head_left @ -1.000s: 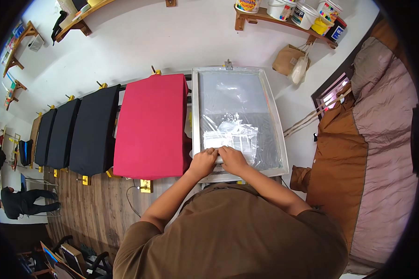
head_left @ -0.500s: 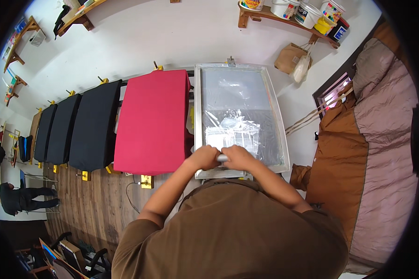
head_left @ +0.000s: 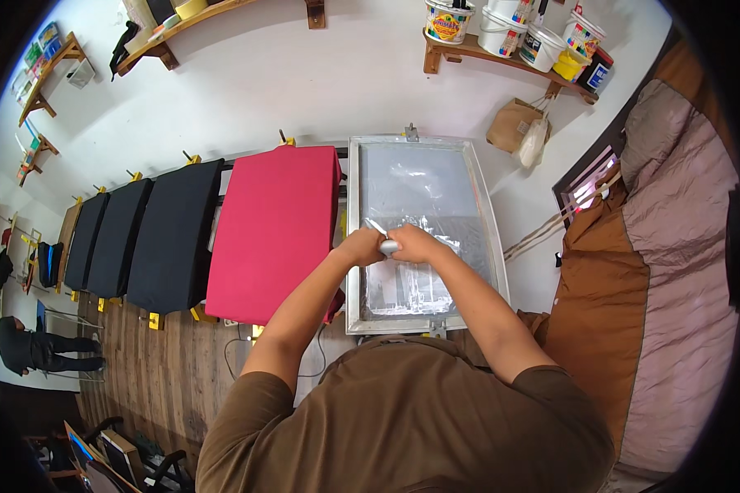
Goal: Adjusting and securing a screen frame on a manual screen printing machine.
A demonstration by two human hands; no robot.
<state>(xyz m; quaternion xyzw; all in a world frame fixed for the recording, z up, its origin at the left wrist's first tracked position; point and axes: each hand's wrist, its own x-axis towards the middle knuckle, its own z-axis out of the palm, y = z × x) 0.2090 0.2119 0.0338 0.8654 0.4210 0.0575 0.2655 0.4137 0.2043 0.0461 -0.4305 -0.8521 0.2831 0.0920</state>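
A metal-framed printing screen [head_left: 354, 185] lies in front of me with white ink [head_left: 407, 306] smeared over its mesh. The ink is thickest in a strip near the close end, with a streaky patch above it. My left hand [head_left: 360, 246] and my right hand [head_left: 418, 244] meet over the middle of the mesh, both closed around a squeegee [head_left: 389, 246]. Only its pale grey end and a thin white edge show between the hands; my fingers hide the rest. Left of the screen, red fabric [head_left: 275, 234] is stretched over a flat board.
Several boards covered in black fabric [head_left: 173, 234] continue in a row leftward. Paint tubs [head_left: 501, 33] fill a wall shelf at upper right. A brown and mauve quilted cover [head_left: 604, 320] hangs on the right. Another person [head_left: 37, 345] stands far left. A cable [head_left: 311, 374] lies on the wooden floor.
Both hands have moved away from my body with the squeegee, from the screen's near end to its middle. The streaked ink near the close end is now uncovered.
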